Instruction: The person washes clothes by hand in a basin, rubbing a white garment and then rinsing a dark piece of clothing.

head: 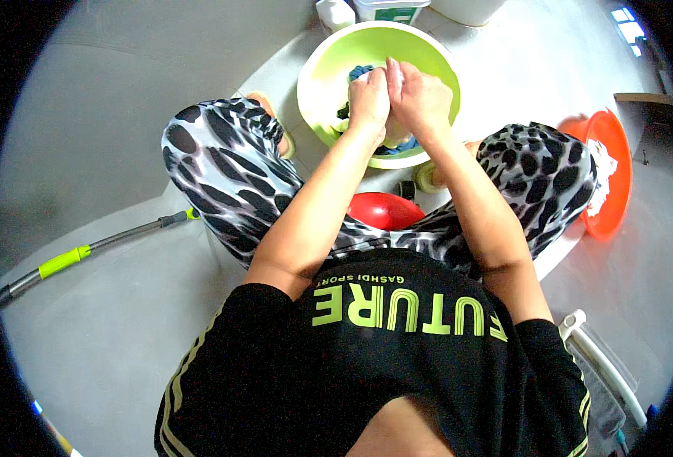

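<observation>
A round light green plastic basin (325, 63) stands on the floor between my feet. Over its middle, my left hand (369, 101) and my right hand (419, 94) are close together with their fingers curled. What lies between the palms is mostly hidden, so a hold cannot be confirmed. Dark blue cloth (396, 148) shows in the basin below the hands, and another blue piece (361, 72) shows just beyond my left hand. Some pale and dark material is partly covered by the hands.
A red rounded object (387, 210) is between my thighs. An orange basin (615, 177) with white material (601, 174) stands at right. Beyond the green basin are a white container (335, 14) and a plastic tub (391, 11). A grey and green pole (125, 237) extends at left.
</observation>
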`<action>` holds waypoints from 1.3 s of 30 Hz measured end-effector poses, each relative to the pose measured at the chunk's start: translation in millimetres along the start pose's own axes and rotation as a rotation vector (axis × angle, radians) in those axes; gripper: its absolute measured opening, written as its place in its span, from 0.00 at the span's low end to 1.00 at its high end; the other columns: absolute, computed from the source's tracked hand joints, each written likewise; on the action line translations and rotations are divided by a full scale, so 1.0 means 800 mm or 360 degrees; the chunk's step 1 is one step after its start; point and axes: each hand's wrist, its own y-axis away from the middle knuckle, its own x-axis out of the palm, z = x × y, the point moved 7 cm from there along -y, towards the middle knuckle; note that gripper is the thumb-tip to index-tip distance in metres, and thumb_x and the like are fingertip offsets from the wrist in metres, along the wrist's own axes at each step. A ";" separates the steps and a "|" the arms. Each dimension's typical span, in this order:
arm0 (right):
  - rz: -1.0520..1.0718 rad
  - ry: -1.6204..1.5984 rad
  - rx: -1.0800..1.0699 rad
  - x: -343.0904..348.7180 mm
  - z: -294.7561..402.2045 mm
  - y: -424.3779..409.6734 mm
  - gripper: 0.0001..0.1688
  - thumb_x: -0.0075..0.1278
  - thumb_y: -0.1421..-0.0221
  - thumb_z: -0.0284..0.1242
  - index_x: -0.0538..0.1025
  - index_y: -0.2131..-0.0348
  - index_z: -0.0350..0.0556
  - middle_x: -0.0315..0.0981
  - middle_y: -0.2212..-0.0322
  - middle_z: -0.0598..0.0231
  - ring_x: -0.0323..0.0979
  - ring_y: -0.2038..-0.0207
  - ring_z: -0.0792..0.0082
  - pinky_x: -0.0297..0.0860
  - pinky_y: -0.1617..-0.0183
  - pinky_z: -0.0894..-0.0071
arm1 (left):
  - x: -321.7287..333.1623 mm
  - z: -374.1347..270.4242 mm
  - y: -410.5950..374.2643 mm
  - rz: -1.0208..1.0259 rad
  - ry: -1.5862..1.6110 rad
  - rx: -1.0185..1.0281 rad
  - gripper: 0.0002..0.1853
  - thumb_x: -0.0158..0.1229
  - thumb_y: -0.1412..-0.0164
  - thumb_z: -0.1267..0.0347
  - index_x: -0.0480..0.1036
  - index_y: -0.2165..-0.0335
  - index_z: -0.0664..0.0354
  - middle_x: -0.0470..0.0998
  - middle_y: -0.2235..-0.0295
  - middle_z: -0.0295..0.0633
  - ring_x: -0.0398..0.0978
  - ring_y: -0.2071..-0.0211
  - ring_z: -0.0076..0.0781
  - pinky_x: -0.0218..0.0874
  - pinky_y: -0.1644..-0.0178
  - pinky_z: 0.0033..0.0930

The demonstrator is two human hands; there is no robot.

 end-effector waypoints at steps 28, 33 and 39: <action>0.0117 -0.0999 0.0614 0.029 -0.099 -0.032 0.26 0.40 0.45 0.48 0.77 0.69 0.45 0.75 0.74 0.55 0.72 0.70 0.61 0.66 0.63 0.65 | 0.008 -0.003 -0.007 0.0422 0.0699 -0.0323 0.16 0.46 0.40 0.63 0.68 0.62 0.66 0.74 0.66 0.43 0.74 0.67 0.31 0.66 0.62 0.30; 0.0248 -0.1810 0.0608 0.013 -0.092 -0.032 0.23 0.50 0.48 0.46 0.74 0.67 0.43 0.73 0.73 0.69 0.68 0.71 0.80 0.64 0.66 0.81 | -0.011 -0.015 -0.030 0.0461 0.0450 -0.0108 0.17 0.48 0.40 0.63 0.69 0.61 0.68 0.74 0.65 0.44 0.73 0.64 0.30 0.63 0.58 0.28; 0.0563 -0.1458 0.0363 -0.006 -0.088 -0.035 0.13 0.56 0.52 0.38 0.72 0.73 0.50 0.70 0.77 0.74 0.64 0.75 0.84 0.59 0.71 0.85 | -0.010 -0.016 -0.027 0.0772 0.0218 -0.0064 0.09 0.54 0.48 0.74 0.70 0.65 0.63 0.74 0.69 0.38 0.72 0.68 0.24 0.63 0.60 0.24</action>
